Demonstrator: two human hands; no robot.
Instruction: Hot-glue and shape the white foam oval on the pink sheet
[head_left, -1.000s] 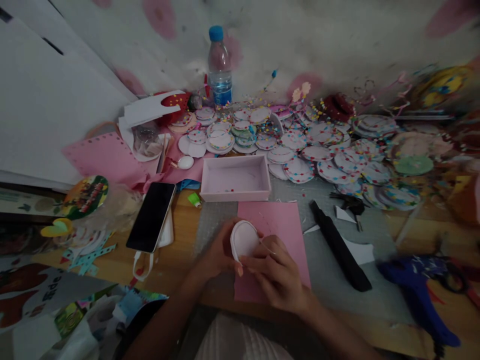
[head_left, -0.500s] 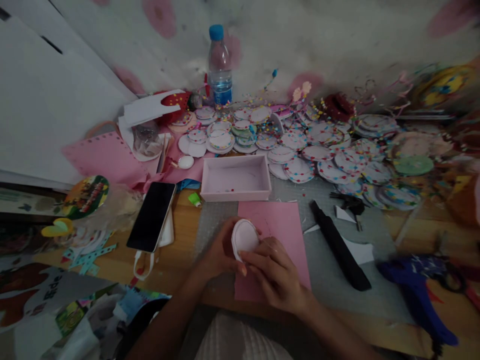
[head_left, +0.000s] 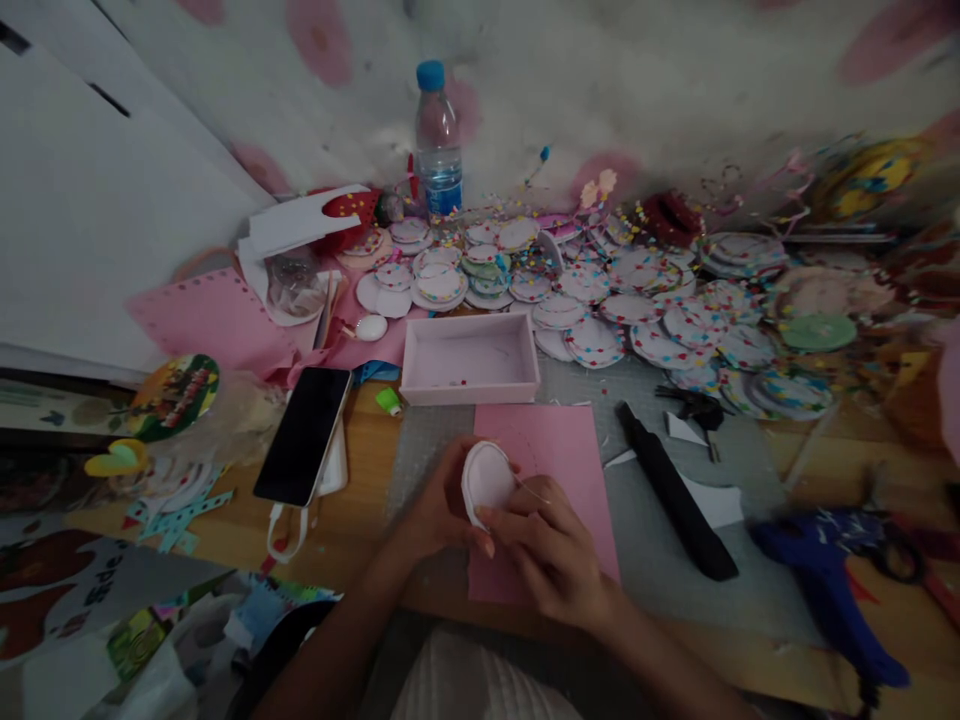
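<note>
My left hand (head_left: pixel 439 512) is closed around a small white oval disc (head_left: pixel 489 476), tilted up with its raised rim facing me. My right hand (head_left: pixel 553 545) is pinched at the disc's lower edge, fingertips touching the rim. A thin strand (head_left: pixel 534 492) loops out over the fingers of my right hand; its end between the fingertips is hidden. Both hands are over a pink sheet (head_left: pixel 574 455) lying on a grey cutting mat (head_left: pixel 630 540).
Behind stands an open pale pink box (head_left: pixel 471 395), with many bead-trimmed discs (head_left: pixel 592 340) piled beyond. A phone (head_left: pixel 304 435) lies left. On the right are a black tool (head_left: pixel 675 495) and a blue glue gun (head_left: pixel 825 570). A water bottle (head_left: pixel 439 140) stands at the back.
The view has shifted slightly. Both hands keep their hold at the disc, and the loop of the strand by my right hand has moved a little.
</note>
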